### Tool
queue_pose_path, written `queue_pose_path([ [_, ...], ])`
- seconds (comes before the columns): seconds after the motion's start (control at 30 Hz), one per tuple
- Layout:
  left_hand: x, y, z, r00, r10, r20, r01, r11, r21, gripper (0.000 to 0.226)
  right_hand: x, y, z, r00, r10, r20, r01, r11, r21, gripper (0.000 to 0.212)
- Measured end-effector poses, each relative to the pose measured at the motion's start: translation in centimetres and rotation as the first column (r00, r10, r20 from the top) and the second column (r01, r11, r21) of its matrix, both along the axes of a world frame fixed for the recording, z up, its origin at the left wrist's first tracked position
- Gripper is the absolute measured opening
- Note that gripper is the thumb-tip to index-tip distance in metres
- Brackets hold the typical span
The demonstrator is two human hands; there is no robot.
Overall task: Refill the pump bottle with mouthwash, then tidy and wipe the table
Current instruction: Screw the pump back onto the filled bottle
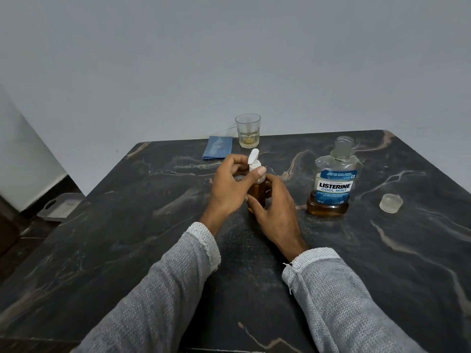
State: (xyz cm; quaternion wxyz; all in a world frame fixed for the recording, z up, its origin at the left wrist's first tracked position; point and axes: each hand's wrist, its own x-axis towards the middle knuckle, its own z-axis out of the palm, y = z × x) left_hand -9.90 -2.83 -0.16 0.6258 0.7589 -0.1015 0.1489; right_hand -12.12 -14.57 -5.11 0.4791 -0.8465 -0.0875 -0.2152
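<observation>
Your right hand (274, 212) curls around the lower body of the amber pump bottle (257, 193), which stands upright on the dark marble table (127, 250), while your left hand (229, 189) pinches its white pump top (254, 163) between thumb and fingers. Right of the pump bottle stands the uncapped mouthwash bottle (331, 184), its cap (391, 203) farther right. Beyond the pump bottle, at the far edge, sit a glass (247, 131) and a blue cloth (218, 147).

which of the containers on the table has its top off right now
The Listerine bottle, standing open-necked with its cap lying apart on the table; the pump bottle wears its white pump head.
</observation>
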Motion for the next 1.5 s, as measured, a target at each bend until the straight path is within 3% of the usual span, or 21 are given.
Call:
queue_pose_path([
  [0.27, -0.3, 0.6, -0.6, 0.993, -0.091, 0.073, 0.086, 0.994, 0.068, 0.02, -0.1, 0.0, 0.1, 1.0, 0.014, 0.008, -0.014, 1.0, 0.008, 0.056],
  [0.5, 0.2, -0.2, -0.6, 0.999, -0.035, 0.034, 0.036, 0.998, -0.041, 0.023, -0.2, 0.0, 0.1, 1.0, 0.006, 0.012, -0.006, 1.0, 0.018, 0.055],
  [0.73, -0.1, 0.2, -0.8, 0.992, -0.1, 0.08, 0.097, 0.995, 0.034, 0.017, -0.2, 0.0, 0.2, 1.0, 0.014, 0.005, -0.014, 1.0, 0.006, 0.056],
  [0.93, 0.3, -0.7, -0.6, 1.0, -0.01, 0.025, 0.012, 0.996, -0.087, 0.019, -0.2, 0.1, 0.3, 1.0, 0.005, 0.002, -0.005, 1.0, 0.009, 0.056],
  [1.13, -0.1, -0.1, -0.7, 0.995, -0.08, 0.064, 0.08, 0.997, 0.005, 0.017, -0.2, 0.0, 0.3, 1.0, 0.012, 0.002, -0.012, 1.0, 0.015, 0.057],
  [1.37, 0.1, -0.8, -0.5, 0.999, 0.03, 0.013, -0.029, 0.999, -0.034, 0.022, -0.2, 0.0, 0.2, 1.0, 0.004, 0.011, -0.004, 1.0, 0.016, 0.055],
  [1.5, 0.4, -0.3, -0.3, 0.997, -0.072, 0.005, 0.073, 0.997, -0.037, 0.017, -0.2, 0.0, 0.1, 1.0, -0.002, 0.031, 0.002, 1.0, 0.014, 0.055],
])
